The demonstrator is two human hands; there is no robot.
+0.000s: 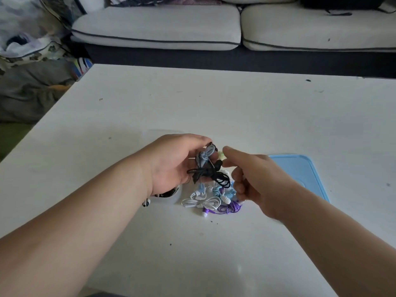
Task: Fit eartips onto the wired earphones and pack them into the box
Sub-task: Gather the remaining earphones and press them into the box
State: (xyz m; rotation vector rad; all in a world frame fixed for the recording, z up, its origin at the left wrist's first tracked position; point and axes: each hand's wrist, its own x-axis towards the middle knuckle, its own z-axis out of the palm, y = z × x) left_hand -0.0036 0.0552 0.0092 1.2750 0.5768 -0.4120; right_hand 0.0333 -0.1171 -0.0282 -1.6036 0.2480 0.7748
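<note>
My left hand point(171, 161) holds a bundle of black and grey-blue wired earphones point(206, 168) above the table, fingers curled round the coiled cords. My right hand point(255, 179) hovers just right of the bundle, forefinger stretched toward it and the other fingers curled, holding nothing that I can see. Under both hands lies a pile of coiled earphones point(211, 200) in white, light blue and purple. A clear plastic box point(169, 199) sits under my left wrist, mostly hidden, with something dark inside. No separate eartips can be made out.
A light blue lid point(300, 170) lies flat on the white table point(214, 108), partly under my right forearm. A sofa with pale cushions point(162, 28) stands beyond the far table edge. Clutter and bags are at the left.
</note>
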